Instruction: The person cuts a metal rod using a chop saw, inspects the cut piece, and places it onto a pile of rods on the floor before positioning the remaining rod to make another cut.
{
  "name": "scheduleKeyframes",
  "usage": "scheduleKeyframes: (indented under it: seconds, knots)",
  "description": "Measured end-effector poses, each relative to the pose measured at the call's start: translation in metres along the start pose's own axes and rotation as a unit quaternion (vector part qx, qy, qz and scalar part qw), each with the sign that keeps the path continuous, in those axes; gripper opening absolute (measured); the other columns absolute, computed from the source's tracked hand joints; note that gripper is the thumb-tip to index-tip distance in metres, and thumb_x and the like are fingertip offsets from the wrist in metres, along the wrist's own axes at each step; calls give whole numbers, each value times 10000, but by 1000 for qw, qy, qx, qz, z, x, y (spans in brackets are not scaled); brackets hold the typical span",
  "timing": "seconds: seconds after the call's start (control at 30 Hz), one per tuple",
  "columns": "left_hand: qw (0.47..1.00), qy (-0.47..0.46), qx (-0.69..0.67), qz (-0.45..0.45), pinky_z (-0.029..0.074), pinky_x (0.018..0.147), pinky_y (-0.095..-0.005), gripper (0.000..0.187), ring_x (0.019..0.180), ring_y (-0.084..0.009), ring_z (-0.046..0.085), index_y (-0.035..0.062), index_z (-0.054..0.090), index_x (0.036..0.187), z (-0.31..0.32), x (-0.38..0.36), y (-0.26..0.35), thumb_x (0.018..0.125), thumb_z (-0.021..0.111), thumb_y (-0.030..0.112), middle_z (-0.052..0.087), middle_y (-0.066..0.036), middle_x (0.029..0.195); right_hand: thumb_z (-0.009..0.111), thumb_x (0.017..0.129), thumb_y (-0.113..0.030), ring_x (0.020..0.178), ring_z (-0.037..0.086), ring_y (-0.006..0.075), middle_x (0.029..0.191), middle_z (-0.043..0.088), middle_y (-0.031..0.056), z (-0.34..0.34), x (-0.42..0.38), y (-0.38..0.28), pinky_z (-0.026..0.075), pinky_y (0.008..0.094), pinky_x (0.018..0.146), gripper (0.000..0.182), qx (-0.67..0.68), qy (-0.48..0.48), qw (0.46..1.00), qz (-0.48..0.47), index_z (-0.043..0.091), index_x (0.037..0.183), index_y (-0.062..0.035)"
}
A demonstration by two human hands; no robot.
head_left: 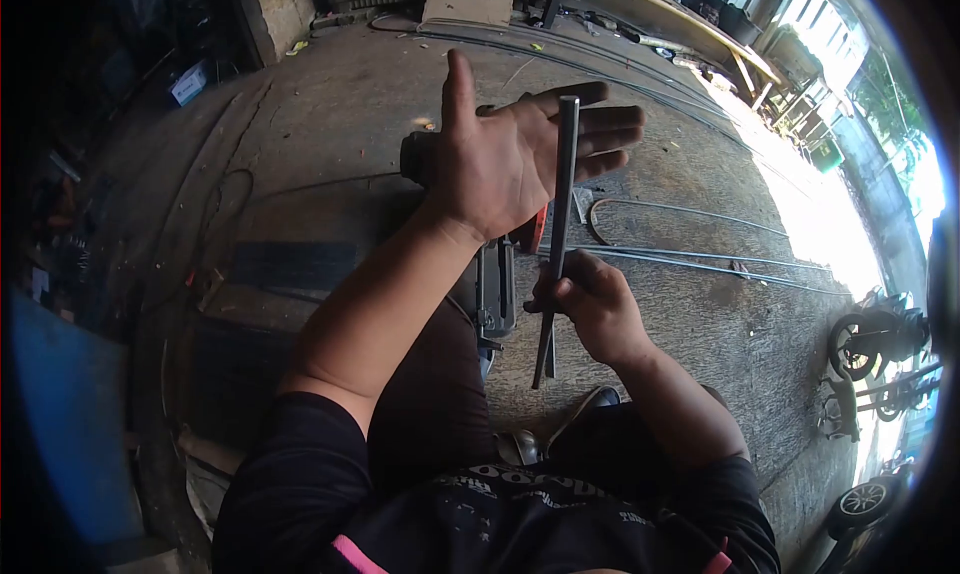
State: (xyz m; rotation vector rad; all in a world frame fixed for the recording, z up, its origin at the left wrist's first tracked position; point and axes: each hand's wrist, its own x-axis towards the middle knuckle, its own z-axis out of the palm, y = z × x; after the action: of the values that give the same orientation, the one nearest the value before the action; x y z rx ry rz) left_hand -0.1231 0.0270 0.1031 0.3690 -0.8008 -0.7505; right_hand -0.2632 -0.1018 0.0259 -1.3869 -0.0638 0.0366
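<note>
Dark grey metal made up the item under inspection, a long, slim metal bar (567, 174) held nearly upright in front of the person's torso, clear of the floor. Its lower end showed two separate tips; whether this was one formed piece or two pieces held together could not be determined. The right hand (600, 304) grasped the bar below its middle, thumb against the near side and fingers curled behind. The left hand (505, 164) was released: palm toward the viewer, thumb raised, fingers extended behind the bar's upper part. Contact between that palm and the bar could not be confirmed. Beneath and behind the hands stood a machine (505, 289) with a dark frame and a red-orange part (540, 230), partly hidden by the left wrist. Further out, thin metal rods (700, 262) lay along the concrete floor (690, 374), and a shoe (595, 402) was visible near the bar's lower end. In this inspector's judgement, the single-handed hold was the main weakness: being low on a long piece, it could let the top tip or swing into the left fingers. If the lower portion were in fact two pieces, a loosened thumb could let one slide toward the shoe. The loose rods presented a probable trip hazard.
</note>
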Motion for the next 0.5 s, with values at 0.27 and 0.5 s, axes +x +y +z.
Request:
scheduleKeyframes:
  seconds: [0.27,0.5]
  knots:
    - [999,-34,-27,-14,335,1106,-469,1312,1299,-413,465,-103,375,1391,5,0,-3,691,103,972,473,-335,1360,580,950,-85,849,658,184,932,627,112,7,-1,-5,544,325,797,213,-15,-9,1000,0,540,1090,71]
    - [999,-30,-27,-10,339,1103,-477,1309,1283,-428,476,-126,387,1371,8,-1,-2,701,123,967,486,-351,1337,622,918,-66,829,663,169,903,628,111,8,3,-2,539,305,773,207,-56,7,998,-9,528,1058,55]
